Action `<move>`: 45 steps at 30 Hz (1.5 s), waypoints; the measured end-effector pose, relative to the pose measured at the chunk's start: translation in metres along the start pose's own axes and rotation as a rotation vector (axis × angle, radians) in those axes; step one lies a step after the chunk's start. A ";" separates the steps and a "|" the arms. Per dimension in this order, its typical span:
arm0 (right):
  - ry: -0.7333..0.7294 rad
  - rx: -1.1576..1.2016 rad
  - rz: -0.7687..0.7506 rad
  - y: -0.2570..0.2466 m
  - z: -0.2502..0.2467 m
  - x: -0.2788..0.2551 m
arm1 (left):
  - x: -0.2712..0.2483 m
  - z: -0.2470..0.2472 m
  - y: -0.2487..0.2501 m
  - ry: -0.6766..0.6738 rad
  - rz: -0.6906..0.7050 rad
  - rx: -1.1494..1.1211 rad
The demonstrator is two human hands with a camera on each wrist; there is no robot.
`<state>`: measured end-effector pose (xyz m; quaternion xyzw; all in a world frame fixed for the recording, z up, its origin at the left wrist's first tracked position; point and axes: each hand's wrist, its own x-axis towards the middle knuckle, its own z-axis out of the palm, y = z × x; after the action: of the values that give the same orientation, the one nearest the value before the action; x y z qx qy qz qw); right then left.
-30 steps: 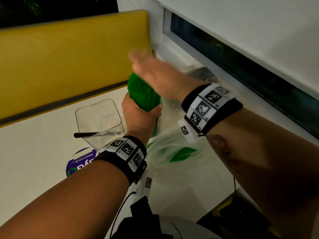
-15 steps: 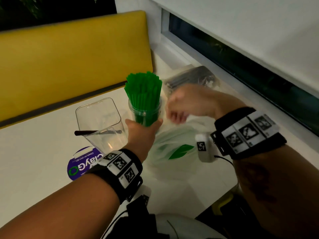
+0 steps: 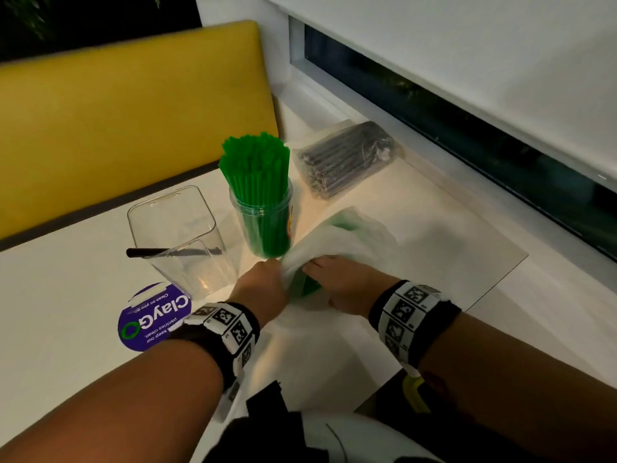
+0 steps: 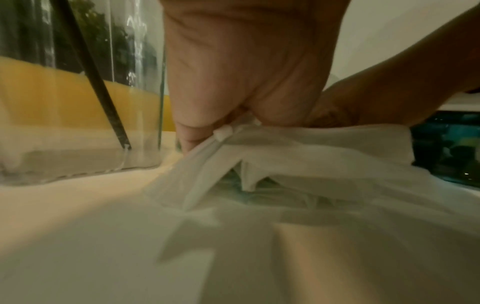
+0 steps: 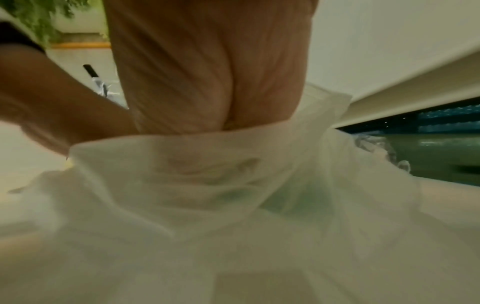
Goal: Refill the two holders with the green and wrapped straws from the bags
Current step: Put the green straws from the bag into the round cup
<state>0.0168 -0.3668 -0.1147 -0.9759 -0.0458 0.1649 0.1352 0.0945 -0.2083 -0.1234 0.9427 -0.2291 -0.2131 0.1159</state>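
Translucent white bag (image 3: 350,238) is gripped at its mouth by left hand (image 3: 263,289) and right hand (image 3: 347,285), flat on table (image 3: 66,295). Green straws (image 3: 257,168) are packed upright in round holder (image 3: 263,215), just beyond.

Both forearms reach forward to the white plastic bag (image 3: 337,235). The left hand (image 3: 263,285) pinches the bag's near edge, fingers curled. The right hand (image 3: 347,282), just beside it, has fingers tucked into the bag's mouth, gripping the film.
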 end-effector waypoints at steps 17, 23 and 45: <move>0.045 -0.163 -0.002 -0.001 0.010 0.010 | 0.006 -0.014 0.003 -0.159 0.078 -0.433; 0.040 0.072 0.027 0.014 0.001 0.006 | 0.009 -0.020 -0.001 -0.026 0.058 -0.152; 0.072 0.309 -0.012 -0.010 -0.044 -0.013 | 0.014 -0.010 -0.004 0.005 -0.178 -0.295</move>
<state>0.0192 -0.3698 -0.0680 -0.9485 -0.0210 0.1339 0.2863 0.1119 -0.2109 -0.1208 0.9325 -0.1104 -0.2517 0.2341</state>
